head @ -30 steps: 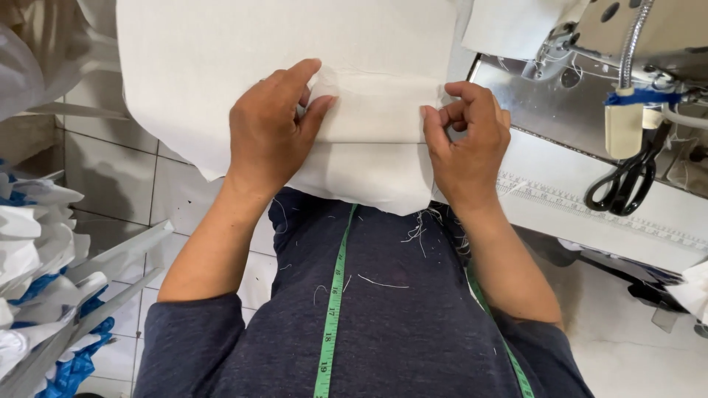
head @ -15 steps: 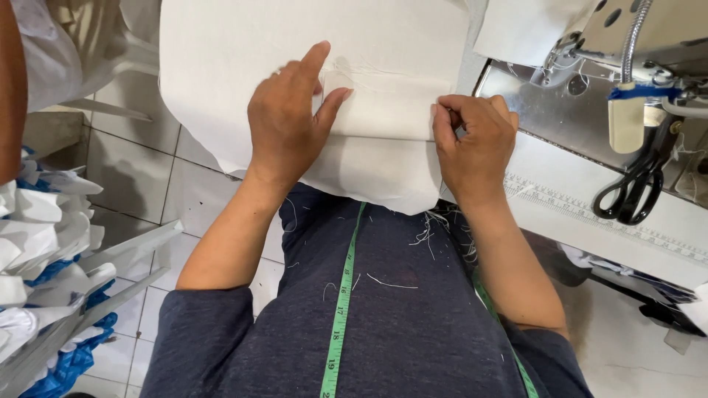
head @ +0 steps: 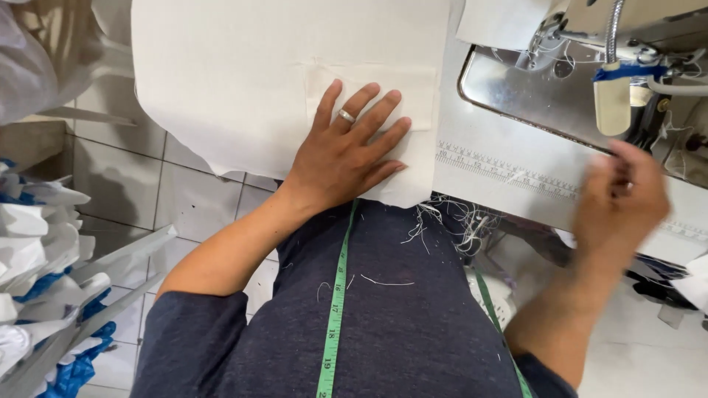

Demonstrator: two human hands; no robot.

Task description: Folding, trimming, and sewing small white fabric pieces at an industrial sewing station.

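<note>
A large sheet of white cloth [head: 243,81] is spread over the sewing table [head: 516,184], its near edge hanging over the table's front. A smaller folded white patch [head: 402,110] is laid on its right part, close to the steel bed of the sewing machine [head: 560,81]. A green tape measure [head: 335,302] is draped down the dark shirt, and loose thread ends [head: 450,221] are seen at the table's edge.

The patch is pinned flat under the left hand [head: 343,155], whose fingers are spread wide and laid straight, a ring worn on one. The right hand [head: 619,203] is raised well apart from the cloth, near the machine and the black scissors [head: 645,121]; it is blurred, so whether its fingers are curled or pinching anything cannot be told.

For the layers to be held well, even pressure is judged best: the palm kept flat, the patch's edges kept square with the cloth beneath, and no drag allowed toward the overhanging edge.
</note>
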